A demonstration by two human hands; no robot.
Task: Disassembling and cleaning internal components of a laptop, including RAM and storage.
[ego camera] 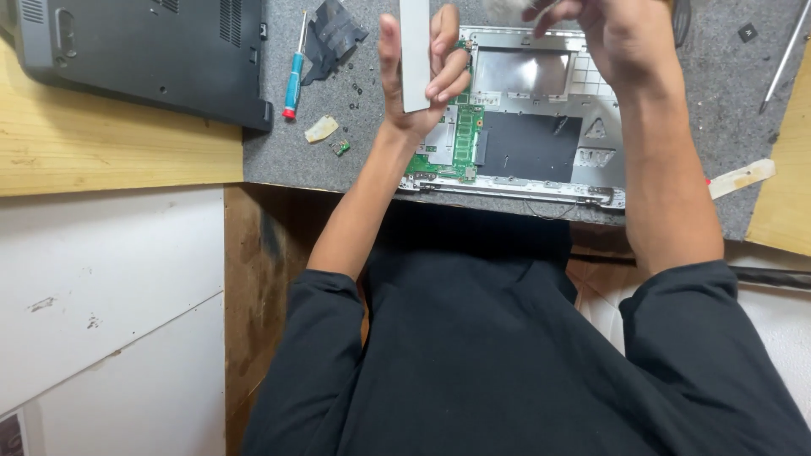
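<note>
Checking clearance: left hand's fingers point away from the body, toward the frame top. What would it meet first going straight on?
Way looks free: the left hand, gripping a flat white strip, is raised above the opened laptop chassis; nothing shows ahead before the frame edge. Depth unclear.

1. The left hand [418,72] is raised upright above the opened laptop chassis [524,135], palm turned inward, thumb up, fingers curled around a thin flat strip.
2. Its bare forearm slants down from the chassis's near edge toward the body, elbow bent, with a dark sleeve pushed above the elbow.
3. The right hand [612,34] is lifted over the chassis's far edge, back toward the camera, fingers partly cut off by the frame.
4. The right forearm runs almost straight back from the chassis into a dark sleeve.
</note>
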